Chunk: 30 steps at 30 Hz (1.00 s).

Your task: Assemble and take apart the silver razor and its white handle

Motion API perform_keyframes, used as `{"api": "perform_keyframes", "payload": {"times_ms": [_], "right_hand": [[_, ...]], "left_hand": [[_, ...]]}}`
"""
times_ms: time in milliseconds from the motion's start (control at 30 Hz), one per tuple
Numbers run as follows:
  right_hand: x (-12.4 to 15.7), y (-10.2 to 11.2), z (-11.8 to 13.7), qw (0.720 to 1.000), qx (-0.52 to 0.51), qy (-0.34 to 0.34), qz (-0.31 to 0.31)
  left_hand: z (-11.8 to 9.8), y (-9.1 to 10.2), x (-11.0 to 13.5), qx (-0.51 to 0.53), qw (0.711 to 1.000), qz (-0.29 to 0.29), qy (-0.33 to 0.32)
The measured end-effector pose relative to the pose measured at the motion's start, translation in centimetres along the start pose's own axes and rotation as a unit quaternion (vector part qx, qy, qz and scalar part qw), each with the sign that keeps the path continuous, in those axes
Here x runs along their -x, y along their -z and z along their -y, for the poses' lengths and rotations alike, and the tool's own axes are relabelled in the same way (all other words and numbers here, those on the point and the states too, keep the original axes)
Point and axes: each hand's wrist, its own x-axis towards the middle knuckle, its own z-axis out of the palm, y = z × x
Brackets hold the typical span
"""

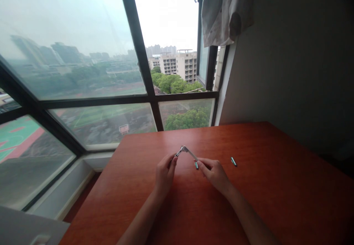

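A slim silver razor [191, 154] is held up over the table between my two hands, bent at an angle at its middle. My right hand [214, 171] pinches the lower end of its straight handle. With thumb and fingertips closed, my left hand [165, 173] grips the short part on the other side of the bend; the fingers partly cover it. A small razor cartridge [196, 165] with a green strip lies just beside my right fingertips, partly hidden by them. Another cartridge [233, 161] rests on the table further right.
The reddish-brown wooden table [276, 186] has its far edge near the dark-framed windows [153, 97]. One window pane [206, 64] stands open. Grey cloth [226, 13] hangs at the upper right, beside a dark wall [290, 72].
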Motion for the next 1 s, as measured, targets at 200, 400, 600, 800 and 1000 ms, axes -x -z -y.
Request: {"api": "perform_keyframes", "payload": {"times_ms": [200, 400, 600, 800, 1000], "right_hand": [[-0.1, 0.1, 0.3, 1.0, 0.0, -0.003, -0.008], [0.0, 0.1, 0.1, 1.0, -0.01, -0.005, 0.003], [0.0, 0.2, 0.2, 1.0, -0.012, 0.001, -0.012], [-0.2, -0.1, -0.4, 0.998, -0.054, -0.005, -0.025], [-0.3, -0.2, -0.8, 0.998, -0.041, 0.009, -0.039]], "left_hand": [[0.0, -0.2, 0.1, 0.014, 0.999, 0.045, -0.003], [0.2, 0.2, -0.2, 0.024, 0.999, -0.002, 0.042], [0.5, 0.4, -0.5, 0.135, 0.983, 0.035, 0.118], [0.3, -0.1, -0.5, 0.272, 0.938, 0.087, 0.195], [-0.4, -0.4, -0.4, 0.371, 0.887, 0.114, 0.252]]}}
